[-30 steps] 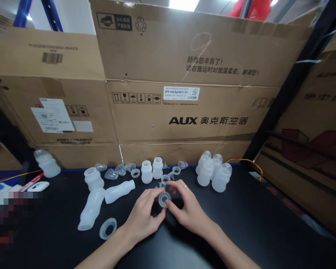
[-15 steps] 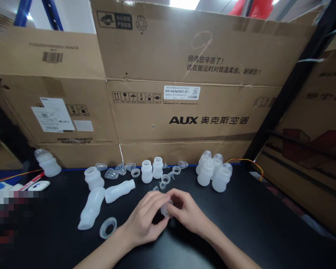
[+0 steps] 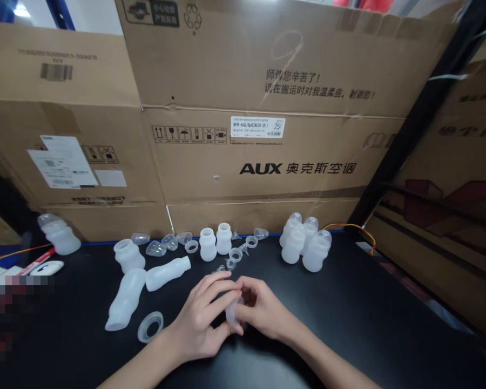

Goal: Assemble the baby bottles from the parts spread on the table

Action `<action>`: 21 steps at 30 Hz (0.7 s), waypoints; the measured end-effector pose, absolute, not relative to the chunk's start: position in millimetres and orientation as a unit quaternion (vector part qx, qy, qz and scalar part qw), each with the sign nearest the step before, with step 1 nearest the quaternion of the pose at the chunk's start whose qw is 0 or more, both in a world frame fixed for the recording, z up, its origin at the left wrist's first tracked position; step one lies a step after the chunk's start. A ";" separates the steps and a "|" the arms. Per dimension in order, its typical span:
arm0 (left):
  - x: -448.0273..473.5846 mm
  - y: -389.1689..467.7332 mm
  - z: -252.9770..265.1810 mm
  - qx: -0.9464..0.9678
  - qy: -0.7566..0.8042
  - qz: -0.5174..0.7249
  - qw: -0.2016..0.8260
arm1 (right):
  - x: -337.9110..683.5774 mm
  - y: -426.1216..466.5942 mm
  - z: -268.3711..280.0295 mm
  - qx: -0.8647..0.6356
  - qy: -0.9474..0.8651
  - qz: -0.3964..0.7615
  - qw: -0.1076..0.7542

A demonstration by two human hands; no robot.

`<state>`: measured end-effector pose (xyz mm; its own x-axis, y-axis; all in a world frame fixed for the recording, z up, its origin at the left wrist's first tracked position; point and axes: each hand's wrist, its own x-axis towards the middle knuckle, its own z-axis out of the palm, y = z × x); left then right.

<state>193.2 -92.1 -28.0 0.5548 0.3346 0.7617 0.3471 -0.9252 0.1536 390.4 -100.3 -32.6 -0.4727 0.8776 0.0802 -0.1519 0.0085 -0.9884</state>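
Observation:
Near the front middle of the black table, my left hand (image 3: 206, 316) and my right hand (image 3: 263, 312) meet around a small translucent bottle ring (image 3: 231, 312). Fingers of both hands are closed on it, and they cover much of it, so I cannot tell whether another part sits inside. Just beyond the fingertips lie small clear nipples (image 3: 230, 263) and loose rings (image 3: 235, 254). A larger translucent ring (image 3: 150, 327) rests flat, left of my left wrist.
Two open bottles (image 3: 208, 245) stand at the back. Left are an upright bottle (image 3: 128, 256), two lying bottles (image 3: 125, 300) and clear caps (image 3: 156, 248). Several capped bottles (image 3: 294, 244) cluster right; another (image 3: 59, 235) stands far left. Cardboard (image 3: 299, 135) walls the back.
The view has tilted down and shifted slightly. The ring has turned between my fingers and more of its side shows. Both hands keep their grip; the other items stay put.

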 end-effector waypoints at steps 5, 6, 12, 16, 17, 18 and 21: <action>194.8 -94.6 -27.8 -0.884 -0.194 -0.425 0.027 | 384.7 -105.8 -31.5 -0.344 -0.620 0.538 0.456; 195.1 -94.6 -28.2 -0.886 -0.194 -0.419 0.026 | 384.1 -106.2 -31.3 -0.344 -0.624 0.531 0.458; 196.6 -95.0 -28.8 -0.894 -0.180 -0.410 0.023 | 383.2 -106.1 -37.7 -0.354 -0.633 0.501 0.473; 198.7 -95.0 -27.8 -0.899 -0.165 -0.406 0.016 | 382.8 -106.2 -43.2 -0.369 -0.657 0.454 0.475; 199.2 -94.3 -27.3 -0.899 -0.167 -0.405 0.015 | 382.6 -105.7 -43.4 -0.371 -0.659 0.448 0.478; 199.7 -93.2 -26.6 -0.896 -0.175 -0.407 0.014 | 382.8 -104.8 -43.0 -0.372 -0.656 0.447 0.481; 200.8 -89.7 -24.1 -0.884 -0.208 -0.418 0.007 | 387.4 -99.5 -37.0 -0.363 -0.643 0.481 0.472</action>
<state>200.8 -89.7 -24.1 0.5645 0.3623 0.7416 0.3735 -0.9134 0.1619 387.4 -99.5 -37.0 -0.2910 0.9211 0.2587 0.0120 0.2739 -0.9617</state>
